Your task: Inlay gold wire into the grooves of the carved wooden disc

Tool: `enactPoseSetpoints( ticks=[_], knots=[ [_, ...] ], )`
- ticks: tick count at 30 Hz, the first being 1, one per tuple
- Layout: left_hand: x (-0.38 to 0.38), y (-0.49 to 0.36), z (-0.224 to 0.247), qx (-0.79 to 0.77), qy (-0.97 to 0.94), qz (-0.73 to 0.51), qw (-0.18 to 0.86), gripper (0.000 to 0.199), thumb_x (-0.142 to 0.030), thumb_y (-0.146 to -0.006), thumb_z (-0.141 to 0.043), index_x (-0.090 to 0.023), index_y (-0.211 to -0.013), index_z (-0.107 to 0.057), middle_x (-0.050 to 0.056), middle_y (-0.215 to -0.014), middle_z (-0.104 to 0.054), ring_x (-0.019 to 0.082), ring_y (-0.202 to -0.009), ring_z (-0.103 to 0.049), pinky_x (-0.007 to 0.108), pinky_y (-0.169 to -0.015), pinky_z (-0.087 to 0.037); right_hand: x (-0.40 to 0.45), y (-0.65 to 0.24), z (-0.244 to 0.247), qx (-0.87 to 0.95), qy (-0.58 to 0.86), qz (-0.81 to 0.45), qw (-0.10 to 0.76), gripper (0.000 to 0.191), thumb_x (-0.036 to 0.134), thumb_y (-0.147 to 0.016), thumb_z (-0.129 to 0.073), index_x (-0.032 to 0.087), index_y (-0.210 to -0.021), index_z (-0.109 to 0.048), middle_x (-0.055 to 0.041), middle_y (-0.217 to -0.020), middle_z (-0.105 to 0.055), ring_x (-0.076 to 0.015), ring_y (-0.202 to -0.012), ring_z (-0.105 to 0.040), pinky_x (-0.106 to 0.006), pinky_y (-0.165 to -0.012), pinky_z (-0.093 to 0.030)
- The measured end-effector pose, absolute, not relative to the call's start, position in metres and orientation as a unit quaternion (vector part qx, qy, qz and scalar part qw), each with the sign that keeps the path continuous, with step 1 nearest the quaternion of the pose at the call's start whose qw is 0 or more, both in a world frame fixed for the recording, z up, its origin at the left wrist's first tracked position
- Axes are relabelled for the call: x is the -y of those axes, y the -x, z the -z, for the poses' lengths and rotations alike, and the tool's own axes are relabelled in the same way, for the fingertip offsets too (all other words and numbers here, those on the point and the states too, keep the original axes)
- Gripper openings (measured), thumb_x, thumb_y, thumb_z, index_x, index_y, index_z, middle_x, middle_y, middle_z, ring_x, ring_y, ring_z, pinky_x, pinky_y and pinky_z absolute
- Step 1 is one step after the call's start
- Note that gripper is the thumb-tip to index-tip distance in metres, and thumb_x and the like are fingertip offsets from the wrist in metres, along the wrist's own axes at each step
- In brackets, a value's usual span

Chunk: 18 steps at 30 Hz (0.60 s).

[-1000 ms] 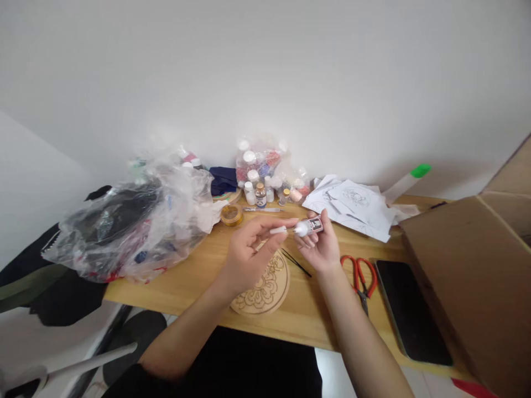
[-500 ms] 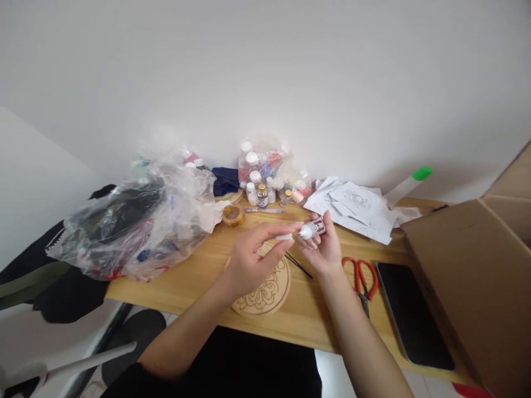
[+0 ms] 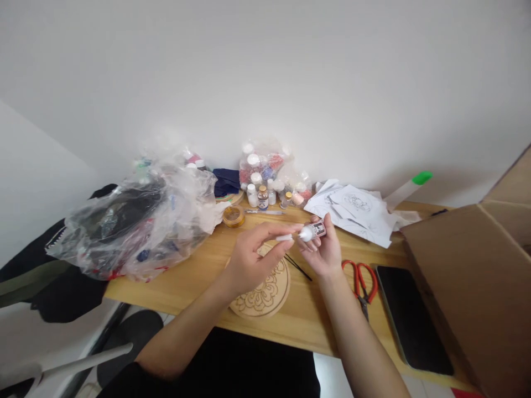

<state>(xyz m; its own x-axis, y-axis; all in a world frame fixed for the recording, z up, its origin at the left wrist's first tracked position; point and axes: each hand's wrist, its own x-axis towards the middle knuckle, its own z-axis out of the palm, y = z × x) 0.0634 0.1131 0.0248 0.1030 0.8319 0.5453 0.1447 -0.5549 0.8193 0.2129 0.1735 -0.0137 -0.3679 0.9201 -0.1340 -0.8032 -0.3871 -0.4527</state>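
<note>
The left hand (image 3: pixel 251 258) pinches a white cap (image 3: pixel 284 237) between thumb and fingers. The right hand (image 3: pixel 327 253) grips the bottle (image 3: pixel 312 230), which lies across its fingers, nozzle just beside the cap, above the worktop (image 3: pixel 186 294). The disc (image 3: pixel 265 296) lies below the left hand.

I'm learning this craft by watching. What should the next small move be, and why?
Probably draw the white cap aside with the left hand: it's off the bottle in the right hand, yet sits just in front of the nozzle.
</note>
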Motion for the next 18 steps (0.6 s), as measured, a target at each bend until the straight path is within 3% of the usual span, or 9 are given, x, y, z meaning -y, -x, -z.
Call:
enactPoseSetpoints(
  ticks=[7,18],
  knots=[
    [-0.117,-0.057,-0.035,-0.378,-0.719,-0.531,0.24,0.02,-0.013,-0.085,-0.058,-0.02,-0.102,-0.064,0.003,-0.106,-0.071,0.012,-0.099,-0.067,0.025,-0.087,-0.054,-0.174,-0.213,0.013,0.142,0.202,-0.81,0.532,0.055,0.049,-0.097,-0.027,0.019,-0.064,-0.059,0.0067,-0.032,-0.037,-0.0053,-0.028,-0.029,-0.016,-0.035,-0.024],
    [-0.118,-0.053,-0.039,-0.401,-0.715,-0.509,0.264,0.019,-0.018,-0.086,-0.057,-0.019,-0.102,-0.066,0.003,-0.101,-0.072,0.013,-0.094,-0.067,0.025,-0.083,-0.054,-0.174,-0.213,0.014,0.149,0.204,-0.809,0.531,0.05,0.047,-0.096,-0.033,0.019,-0.066,-0.06,0.0069,-0.033,-0.037,-0.0055,-0.029,-0.028,-0.016,-0.034,-0.025]
  ],
)
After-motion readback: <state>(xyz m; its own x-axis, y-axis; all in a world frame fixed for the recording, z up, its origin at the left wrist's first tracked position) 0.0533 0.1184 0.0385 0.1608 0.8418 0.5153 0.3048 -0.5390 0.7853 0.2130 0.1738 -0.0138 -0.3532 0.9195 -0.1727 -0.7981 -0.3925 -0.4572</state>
